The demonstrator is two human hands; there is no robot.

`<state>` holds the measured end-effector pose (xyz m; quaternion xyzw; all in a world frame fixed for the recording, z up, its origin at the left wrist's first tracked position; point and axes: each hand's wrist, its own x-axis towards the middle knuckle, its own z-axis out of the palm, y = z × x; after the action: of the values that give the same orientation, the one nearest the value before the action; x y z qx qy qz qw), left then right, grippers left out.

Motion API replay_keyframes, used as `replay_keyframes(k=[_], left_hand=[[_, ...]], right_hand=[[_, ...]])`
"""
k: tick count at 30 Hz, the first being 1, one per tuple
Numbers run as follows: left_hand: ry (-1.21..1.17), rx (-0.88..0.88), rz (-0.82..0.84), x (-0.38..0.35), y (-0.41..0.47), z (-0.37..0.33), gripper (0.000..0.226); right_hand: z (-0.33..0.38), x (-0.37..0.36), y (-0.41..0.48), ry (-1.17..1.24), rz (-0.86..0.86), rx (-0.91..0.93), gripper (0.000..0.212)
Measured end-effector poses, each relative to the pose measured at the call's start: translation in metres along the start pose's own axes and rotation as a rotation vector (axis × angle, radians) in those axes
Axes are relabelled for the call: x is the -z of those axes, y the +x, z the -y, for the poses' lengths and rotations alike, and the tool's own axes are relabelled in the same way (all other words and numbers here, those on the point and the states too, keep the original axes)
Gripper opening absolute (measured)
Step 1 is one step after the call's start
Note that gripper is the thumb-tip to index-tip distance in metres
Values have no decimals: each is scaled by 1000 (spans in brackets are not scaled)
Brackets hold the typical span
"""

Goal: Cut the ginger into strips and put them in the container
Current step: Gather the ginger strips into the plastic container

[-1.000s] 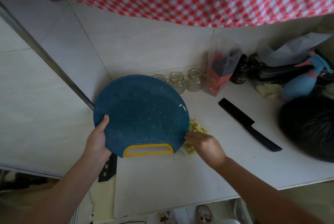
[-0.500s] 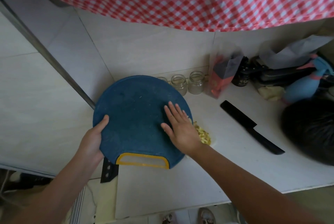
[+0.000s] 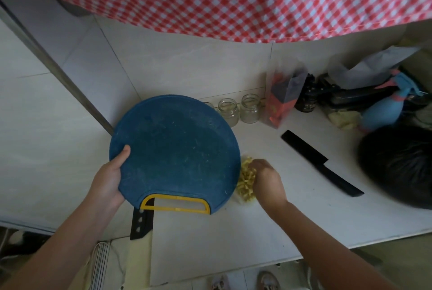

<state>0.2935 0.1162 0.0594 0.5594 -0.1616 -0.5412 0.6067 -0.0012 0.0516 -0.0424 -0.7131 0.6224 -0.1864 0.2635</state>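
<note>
My left hand [image 3: 108, 181] grips the left rim of a round blue cutting board [image 3: 175, 147] with a yellow handle slot, holding it tilted above the white counter. A heap of pale yellow ginger strips [image 3: 245, 181] lies just off the board's right edge, partly hidden behind it. On the heap's right side is my right hand [image 3: 266, 179], its fingers curled down into the strips. A faint clear edge shows under the pile, but I cannot tell whether it is the container. A black knife [image 3: 322, 163] lies on the counter to the right, away from both hands.
Two small glass jars [image 3: 238, 110] stand against the back wall behind the board. A black bag [image 3: 397, 168], a blue spray bottle [image 3: 385, 112] and plastic bags crowd the right end. A second black handle [image 3: 140, 222] juts out under the board near the counter's front edge.
My right hand has left the board's face, where it lay flat, and dropped to the ginger heap beside the rim. The left hand still holds the board.
</note>
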Motion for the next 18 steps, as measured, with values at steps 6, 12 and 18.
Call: replay_keyframes(k=[6,12,18], left_hand=[[-2,45,-5,-3,-2,9,32],[6,58,-9,-5,-5,17,32],[-54,86,-16,-10,-11,31,33]], right_hand=[[-12,15,18,-47,-18,-20,35],[-25,23,19,142,-61,-56,49],[-37,26,18,67,85,-292,40]])
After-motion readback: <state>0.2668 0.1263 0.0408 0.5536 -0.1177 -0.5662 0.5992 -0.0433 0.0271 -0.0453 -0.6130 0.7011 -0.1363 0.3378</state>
